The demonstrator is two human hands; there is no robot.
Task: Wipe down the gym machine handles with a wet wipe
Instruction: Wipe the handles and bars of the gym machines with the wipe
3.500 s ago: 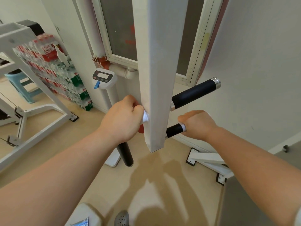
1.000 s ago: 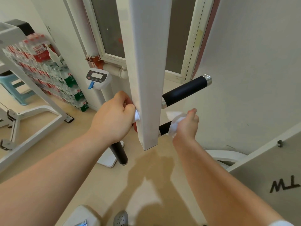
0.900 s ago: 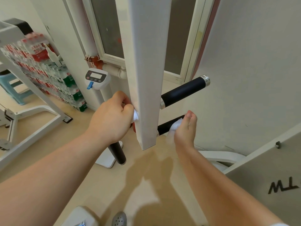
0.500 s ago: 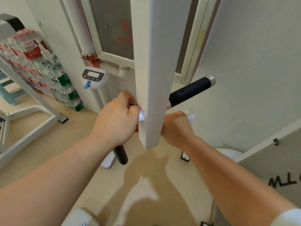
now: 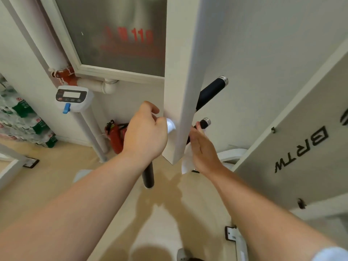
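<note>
My left hand has a full, closed grip round the left handle, with a wipe bunched inside it and poking out against the post. My right hand lies nearly flat, its fingers straight against the lower handle and its tips hidden behind the post. The second wipe hangs loose below that palm.

That loose wipe is the likeliest trouble. With no real grip on it, one stroke could let it slide out and drop to the floor. A flat hand would also clean only the near side of the bar. Working tight against the post, I could scrape my knuckles on its edge. The upper handle has no hand on it and could get skipped.
</note>
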